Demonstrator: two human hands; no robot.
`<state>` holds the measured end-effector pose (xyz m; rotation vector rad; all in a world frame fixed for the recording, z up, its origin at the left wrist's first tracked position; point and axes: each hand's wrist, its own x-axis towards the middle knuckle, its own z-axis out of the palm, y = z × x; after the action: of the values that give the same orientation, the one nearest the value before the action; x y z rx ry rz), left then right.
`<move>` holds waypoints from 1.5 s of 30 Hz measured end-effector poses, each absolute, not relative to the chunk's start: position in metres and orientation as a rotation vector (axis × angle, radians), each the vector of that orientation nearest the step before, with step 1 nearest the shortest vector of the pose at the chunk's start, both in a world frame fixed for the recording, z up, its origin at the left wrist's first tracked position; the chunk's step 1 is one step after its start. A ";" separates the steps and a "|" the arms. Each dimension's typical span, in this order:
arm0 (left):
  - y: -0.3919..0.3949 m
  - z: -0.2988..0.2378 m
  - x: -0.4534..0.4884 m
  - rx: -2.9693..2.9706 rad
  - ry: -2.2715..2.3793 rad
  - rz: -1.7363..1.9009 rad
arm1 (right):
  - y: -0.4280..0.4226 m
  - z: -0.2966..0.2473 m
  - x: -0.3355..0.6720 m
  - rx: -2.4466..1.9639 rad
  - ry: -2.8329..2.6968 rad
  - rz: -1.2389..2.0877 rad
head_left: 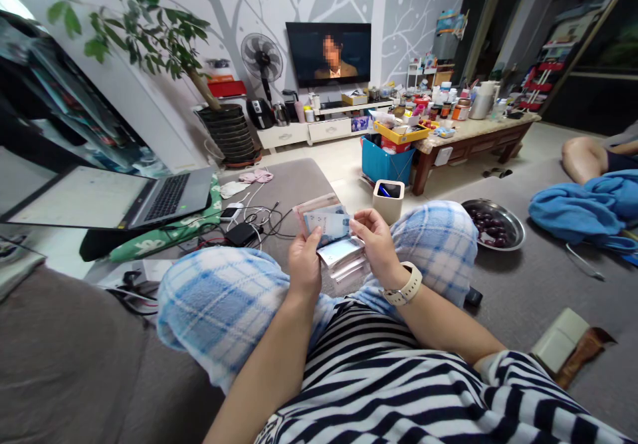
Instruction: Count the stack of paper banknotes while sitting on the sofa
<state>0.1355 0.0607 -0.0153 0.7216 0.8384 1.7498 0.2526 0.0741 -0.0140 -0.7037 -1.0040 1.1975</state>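
Head view: I see the left hand (pixel 305 263) gripping the left end of a blue printed card (pixel 329 221), thumb on top. The right hand (pixel 379 248) pinches the card's right end between thumb and fingers; its wrist wears a cream-banded watch (pixel 406 286). The card sits between both hands, above the lap. Clear plastic sleeves (pixel 346 271) hang just below it; which fingers support them I cannot tell. An open laptop (pixel 172 197) stands to the left; a metal bowl (pixel 517 232) of dark fruit (pixel 491 228) lies right.
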 end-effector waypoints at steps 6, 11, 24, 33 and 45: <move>0.062 -0.018 0.134 0.754 0.872 1.735 | 0.076 -0.017 0.254 -0.739 -1.044 1.162; 0.062 -0.019 0.134 0.748 0.879 1.749 | 0.076 -0.017 0.254 -0.723 -1.050 1.175; 0.068 -0.025 0.133 0.658 0.947 1.840 | 0.076 -0.017 0.254 -0.730 -1.063 1.173; 0.065 -0.019 0.135 0.615 1.095 1.892 | 0.076 -0.016 0.253 -0.736 -1.053 1.179; 0.064 -0.016 0.135 0.653 1.088 1.851 | 0.076 -0.014 0.252 -0.733 -1.032 1.188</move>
<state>0.1351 0.0643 -0.0158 0.6525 1.0875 1.8506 0.2522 0.0760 -0.0144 -0.7333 -1.0315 1.1877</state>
